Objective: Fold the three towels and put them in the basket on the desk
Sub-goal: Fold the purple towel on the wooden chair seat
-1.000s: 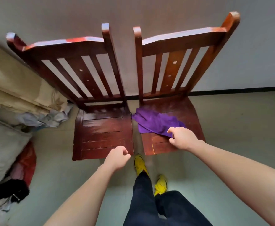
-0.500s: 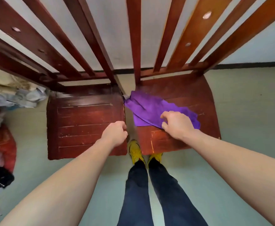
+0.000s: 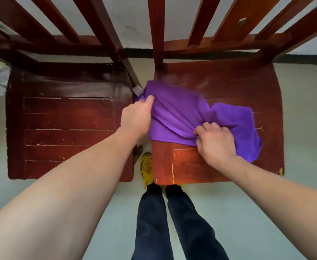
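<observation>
Towel [image 3: 182, 117], purple and rumpled, lies on the right chair seat [image 3: 229, 83]. Left hand [image 3: 135, 121] pinches its far-left corner by the white tag; right hand [image 3: 216, 141] bunches the near edge. Uneven pulling could slide it into the gap between chairs. Half a second ago, the left hand was a closed fist off the cloth.

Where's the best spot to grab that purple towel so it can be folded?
By two edge spots, from the near side above. The purple towel lies bunched on the right chair's seat; left hand pinches its tagged end, right hand its near edge, letting it open flat.
</observation>
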`<control>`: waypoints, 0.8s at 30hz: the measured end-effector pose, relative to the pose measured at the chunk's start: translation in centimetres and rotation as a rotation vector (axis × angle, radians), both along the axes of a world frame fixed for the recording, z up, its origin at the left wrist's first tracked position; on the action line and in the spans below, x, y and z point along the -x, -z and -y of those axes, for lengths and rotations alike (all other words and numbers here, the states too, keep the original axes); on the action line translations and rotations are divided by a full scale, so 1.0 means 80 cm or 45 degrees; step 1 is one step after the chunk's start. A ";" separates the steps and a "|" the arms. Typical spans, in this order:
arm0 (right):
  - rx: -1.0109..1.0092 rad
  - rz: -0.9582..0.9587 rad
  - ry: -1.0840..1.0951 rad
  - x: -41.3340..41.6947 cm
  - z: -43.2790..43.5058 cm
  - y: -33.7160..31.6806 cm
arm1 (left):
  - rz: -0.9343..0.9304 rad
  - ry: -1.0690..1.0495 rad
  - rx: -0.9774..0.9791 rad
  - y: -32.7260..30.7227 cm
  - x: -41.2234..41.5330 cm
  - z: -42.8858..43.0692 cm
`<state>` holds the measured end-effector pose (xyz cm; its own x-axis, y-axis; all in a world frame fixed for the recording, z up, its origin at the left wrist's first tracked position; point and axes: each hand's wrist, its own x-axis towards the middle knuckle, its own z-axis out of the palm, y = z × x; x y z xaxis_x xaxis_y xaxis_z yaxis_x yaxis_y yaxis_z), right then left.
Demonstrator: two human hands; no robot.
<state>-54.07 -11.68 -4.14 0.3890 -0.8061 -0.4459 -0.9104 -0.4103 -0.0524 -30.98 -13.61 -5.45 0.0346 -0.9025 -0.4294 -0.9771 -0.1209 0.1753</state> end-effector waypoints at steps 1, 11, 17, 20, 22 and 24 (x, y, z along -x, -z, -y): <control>-0.060 0.045 0.024 0.001 0.003 -0.005 | -0.031 -0.038 0.039 -0.004 0.000 -0.002; -0.434 0.751 0.593 -0.036 0.052 -0.112 | -0.683 -0.611 -0.218 -0.123 -0.070 -0.053; -0.890 0.907 0.599 -0.105 0.086 -0.172 | -1.198 -1.133 -0.258 -0.195 -0.162 -0.061; -0.774 0.774 0.449 -0.132 0.103 -0.155 | -1.243 -1.239 -0.237 -0.189 -0.200 -0.048; -0.578 0.628 0.398 -0.148 0.115 -0.128 | -1.131 -1.290 -0.212 -0.166 -0.222 -0.041; -0.434 0.515 0.422 -0.161 0.128 -0.102 | -0.967 -1.380 -0.075 -0.134 -0.236 -0.031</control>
<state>-41.17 -21.92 4.00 0.3342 -0.7512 -0.5693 -0.8673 -0.0086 -0.4977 -12.13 -11.12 5.26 0.4563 -0.5499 -0.6995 -0.0439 -0.7991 0.5996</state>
